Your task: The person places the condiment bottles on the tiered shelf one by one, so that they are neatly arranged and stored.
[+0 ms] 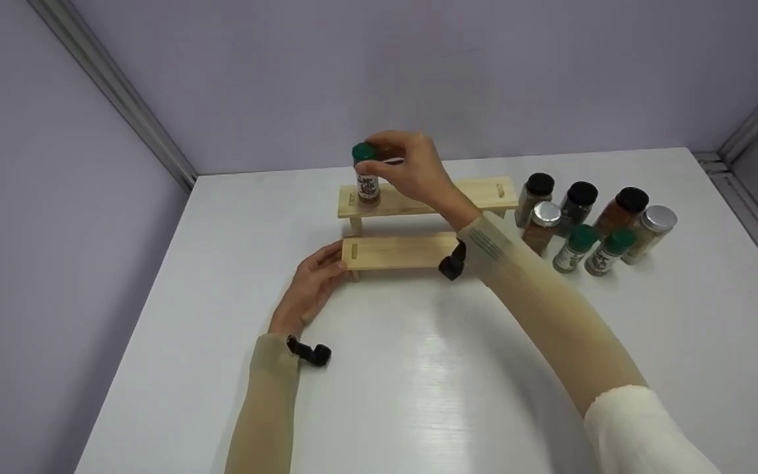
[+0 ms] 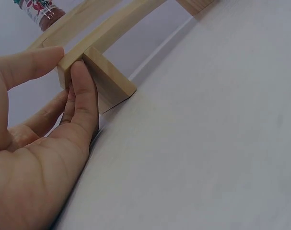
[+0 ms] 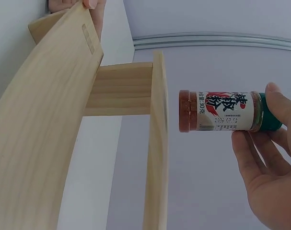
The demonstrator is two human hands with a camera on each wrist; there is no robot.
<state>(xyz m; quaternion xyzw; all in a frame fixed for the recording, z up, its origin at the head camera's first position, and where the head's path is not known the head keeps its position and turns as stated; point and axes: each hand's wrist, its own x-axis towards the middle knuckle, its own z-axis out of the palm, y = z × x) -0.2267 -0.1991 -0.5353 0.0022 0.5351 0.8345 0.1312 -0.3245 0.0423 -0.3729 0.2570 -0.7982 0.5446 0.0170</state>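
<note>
My right hand (image 1: 415,168) pinches a small spice jar (image 3: 224,112) by its green cap, thumb on one side and fingers on the other. Red-brown powder shows through the glass around the white label. The jar hangs upright over the left end of the rear, taller wooden shelf (image 1: 441,196); in the right wrist view a narrow gap parts its base from the board. My left hand (image 1: 310,286) grips the left end of the front, lower wooden shelf (image 1: 402,253), the thumb at the board's top edge and fingers beneath, beside the leg (image 2: 109,79).
To the shelves' right stand several spice jars: black-capped ones such as the dark jar (image 1: 578,204), silver-capped ones such as the pale jar (image 1: 649,232), and two small green-capped jars (image 1: 571,253). All stand on a white table (image 1: 379,395), with grey-white walls (image 1: 274,85) behind and beside it.
</note>
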